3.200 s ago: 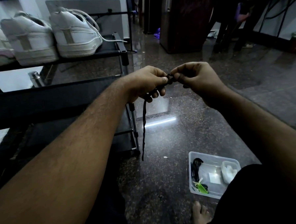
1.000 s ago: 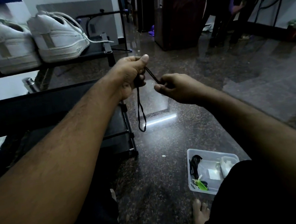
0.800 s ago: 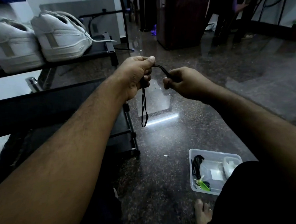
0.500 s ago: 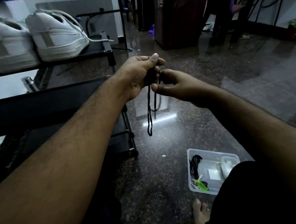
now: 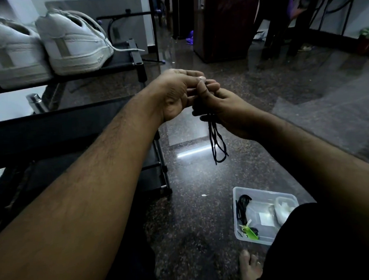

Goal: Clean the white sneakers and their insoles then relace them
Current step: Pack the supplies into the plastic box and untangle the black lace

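A black shoelace (image 5: 216,142), folded into loops, hangs below my two hands over the dark floor. My right hand (image 5: 224,108) pinches the folded lace near its top. My left hand (image 5: 177,93) is against it, fingers meeting the right hand's fingertips; how it grips the lace is hidden. Two white sneakers (image 5: 71,45) (image 5: 8,55) stand heel-out on the top shelf of a black shoe rack (image 5: 119,62) at the upper left. A white lace trails off the nearer sneaker.
A clear plastic box (image 5: 266,214) on the floor at lower right holds another black lace, a green tag and a small white container. My bare foot (image 5: 249,269) is beside it. A steel bottle (image 5: 35,102) stands behind the rack. Dark furniture stands further back.
The lace went from one long hanging strand to a folded bundle of loops. My hands came together, and the loops now hang below my right hand instead of my left.
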Demonstrator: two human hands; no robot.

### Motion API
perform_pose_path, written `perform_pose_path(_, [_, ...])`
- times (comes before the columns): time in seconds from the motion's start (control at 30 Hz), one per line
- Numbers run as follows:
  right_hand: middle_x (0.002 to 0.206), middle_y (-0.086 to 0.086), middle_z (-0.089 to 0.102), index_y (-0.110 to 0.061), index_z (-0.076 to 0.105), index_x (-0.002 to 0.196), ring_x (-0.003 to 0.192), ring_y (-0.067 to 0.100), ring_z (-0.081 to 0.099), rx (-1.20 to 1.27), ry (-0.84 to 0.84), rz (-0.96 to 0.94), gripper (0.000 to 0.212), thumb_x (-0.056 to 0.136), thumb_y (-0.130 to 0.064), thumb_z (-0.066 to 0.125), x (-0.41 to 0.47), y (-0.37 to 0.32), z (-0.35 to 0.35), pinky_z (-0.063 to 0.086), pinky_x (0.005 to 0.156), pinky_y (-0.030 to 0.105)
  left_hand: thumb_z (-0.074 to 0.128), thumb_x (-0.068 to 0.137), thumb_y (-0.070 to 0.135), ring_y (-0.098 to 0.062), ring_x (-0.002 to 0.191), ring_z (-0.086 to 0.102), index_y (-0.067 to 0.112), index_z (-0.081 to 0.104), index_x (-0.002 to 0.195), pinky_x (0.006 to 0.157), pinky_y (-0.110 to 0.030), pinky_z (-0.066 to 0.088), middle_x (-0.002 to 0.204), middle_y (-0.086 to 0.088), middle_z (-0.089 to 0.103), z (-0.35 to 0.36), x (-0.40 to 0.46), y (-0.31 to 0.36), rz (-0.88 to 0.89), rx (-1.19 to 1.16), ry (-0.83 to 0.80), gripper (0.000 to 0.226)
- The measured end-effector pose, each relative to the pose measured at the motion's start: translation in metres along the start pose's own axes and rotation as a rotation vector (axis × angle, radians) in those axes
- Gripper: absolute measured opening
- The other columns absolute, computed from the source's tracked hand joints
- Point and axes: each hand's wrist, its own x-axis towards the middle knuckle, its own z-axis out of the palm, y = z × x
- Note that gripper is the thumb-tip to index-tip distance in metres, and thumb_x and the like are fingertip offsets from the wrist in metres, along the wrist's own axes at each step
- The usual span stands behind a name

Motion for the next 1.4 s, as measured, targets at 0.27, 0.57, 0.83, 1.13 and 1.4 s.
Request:
perform_pose_path(0.27, [0.122,0.004,0.065,-0.024,0.058,0.124,0.114,0.017,0.063,-0.054,-0.102,0.019,0.044,0.088,-0.049,0.061,-0.004,0.002,0.002,0.051,0.096,0.035,0.046,0.096,-0.012,-0.022,0.079,0.075,-0.012,0.056,0.105,0.068,-0.022,0.061,0.113,-0.028,0.065,-0.002,0.003,0.001,-0.186,-0.139,0.052,0.013])
perform_pose_path(0.57, [0.078,-0.002,0.045,-0.01,0.063,0.109,0.071,0.009,0.044,-0.061,-0.13,0.014,0.027,0.104,-0.032,0.047,0.002,0.006,-0.001,0.045,0.076,0.03,0.05,0.094,-0.015,-0.026,0.083,0.076,-0.017,0.051,0.12,0.063,-0.022,0.059,0.124,-0.031,0.056,-0.014,0.01,0.004,-0.136,-0.158,0.175,0.027])
perform_pose_path(0.83, [0.072,-0.007,0.045,-0.016,0.062,0.098,0.061,0.005,0.046,-0.061,-0.039,0.044,0.034,0.104,-0.042,0.041,0.004,0.012,-0.019,0.052,0.066,0.026,0.054,0.094,-0.005,-0.016,0.06,0.066,-0.004,0.064,0.107,0.052,-0.026,0.053,0.095,-0.014,0.067,-0.034,0.013,-0.002,-0.159,0.644,0.422,0.016])
perform_pose_path(1.13, [0.103,0.001,0.068,-0.019,0.058,0.129,0.091,0.016,0.065,-0.985,-0.099,-0.035,0.037,0.093,-0.021,0.067,-0.002,-0.006,-0.009,0.055,0.08,0.036,0.066,0.094,0.034,-0.018,0.113,0.059,0.02,0.059,0.129,0.095,-0.034,0.049,0.119,0.0,0.062,-0.018,0.004,-0.011,-0.172,1.019,-0.127,0.039])
perform_pose_path(1.4, [0.09,-0.006,0.067,-0.034,0.06,0.085,0.079,0.01,0.065,-1.163,-0.132,-0.23,0.026,0.087,-0.01,0.07,-0.003,-0.021,-0.011,0.057,0.074,0.033,0.099,0.047,0.039,-0.014,0.129,0.053,0.028,0.041,0.145,0.116,-0.042,0.036,0.133,0.008,0.062,-0.023,0.012,-0.026,-0.188,0.877,-0.395,0.114])
